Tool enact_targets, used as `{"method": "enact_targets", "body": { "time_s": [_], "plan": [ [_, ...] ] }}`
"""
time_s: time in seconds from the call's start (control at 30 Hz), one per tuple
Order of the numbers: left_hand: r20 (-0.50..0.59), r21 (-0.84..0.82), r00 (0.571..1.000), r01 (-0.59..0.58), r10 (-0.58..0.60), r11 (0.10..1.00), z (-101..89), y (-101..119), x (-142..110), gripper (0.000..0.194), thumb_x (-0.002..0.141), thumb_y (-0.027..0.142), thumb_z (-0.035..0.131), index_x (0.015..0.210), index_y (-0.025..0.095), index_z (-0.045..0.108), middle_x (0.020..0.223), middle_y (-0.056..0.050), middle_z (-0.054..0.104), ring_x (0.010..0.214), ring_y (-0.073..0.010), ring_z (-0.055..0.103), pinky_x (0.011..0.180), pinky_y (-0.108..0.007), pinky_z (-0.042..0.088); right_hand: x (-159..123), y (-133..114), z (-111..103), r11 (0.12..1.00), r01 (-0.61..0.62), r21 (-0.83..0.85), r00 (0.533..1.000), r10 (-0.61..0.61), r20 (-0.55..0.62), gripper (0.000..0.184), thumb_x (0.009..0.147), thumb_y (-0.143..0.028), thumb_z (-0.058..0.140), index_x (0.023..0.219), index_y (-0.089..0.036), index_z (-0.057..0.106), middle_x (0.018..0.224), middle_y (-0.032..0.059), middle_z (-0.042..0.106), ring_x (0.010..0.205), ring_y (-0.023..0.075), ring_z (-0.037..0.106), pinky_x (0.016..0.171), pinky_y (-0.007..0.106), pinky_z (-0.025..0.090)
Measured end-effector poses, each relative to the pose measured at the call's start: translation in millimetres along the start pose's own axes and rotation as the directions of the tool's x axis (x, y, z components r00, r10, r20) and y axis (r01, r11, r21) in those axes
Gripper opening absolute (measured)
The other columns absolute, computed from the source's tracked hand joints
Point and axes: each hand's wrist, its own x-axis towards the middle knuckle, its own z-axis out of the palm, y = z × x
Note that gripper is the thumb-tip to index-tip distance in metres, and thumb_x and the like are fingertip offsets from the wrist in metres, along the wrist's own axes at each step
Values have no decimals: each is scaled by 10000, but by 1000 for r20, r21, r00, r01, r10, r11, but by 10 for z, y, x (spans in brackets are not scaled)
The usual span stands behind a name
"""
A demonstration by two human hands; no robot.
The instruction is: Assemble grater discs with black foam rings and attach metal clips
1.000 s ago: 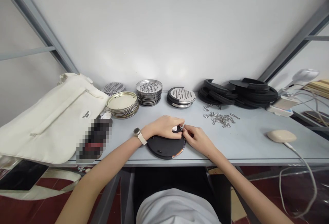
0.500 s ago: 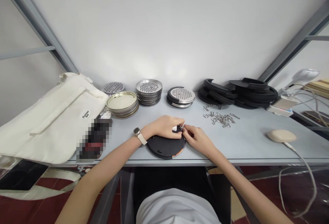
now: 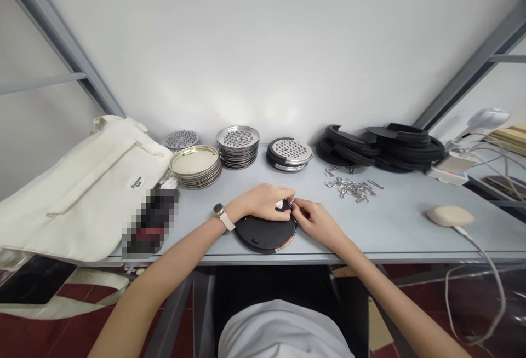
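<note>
A round black disc [image 3: 263, 234] lies flat near the table's front edge. My left hand [image 3: 263, 200] rests on its far rim with the fingers curled down, pressing it. My right hand [image 3: 314, 220] meets it from the right, thumb and forefinger pinched on a small metal clip [image 3: 290, 203] at the disc's upper right edge. A watch sits on my left wrist. A loose heap of the same metal clips [image 3: 354, 188] lies on the table beyond my right hand.
Along the back stand stacks of perforated metal discs [image 3: 238, 146], gold-rimmed lids [image 3: 195, 166], a black-rimmed grate stack [image 3: 289, 154] and black rings [image 3: 382, 146]. A white bag [image 3: 78, 194] lies left; a beige mouse [image 3: 449, 215] and cables lie right.
</note>
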Motion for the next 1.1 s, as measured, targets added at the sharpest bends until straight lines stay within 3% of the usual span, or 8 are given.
{"method": "enact_targets", "body": {
  "time_s": [1.1],
  "plan": [
    [-9, 4, 999, -31, 31, 1000, 24, -26, 0, 139, 799, 328, 522, 845, 199, 498, 804, 1, 621, 665, -139, 523, 584, -258, 306, 5, 6, 5, 1000, 15, -1, 1000, -15, -9, 265, 901, -280, 377, 649, -199, 389, 563, -35, 482, 521, 103, 409, 533, 235, 271]
  ]
}}
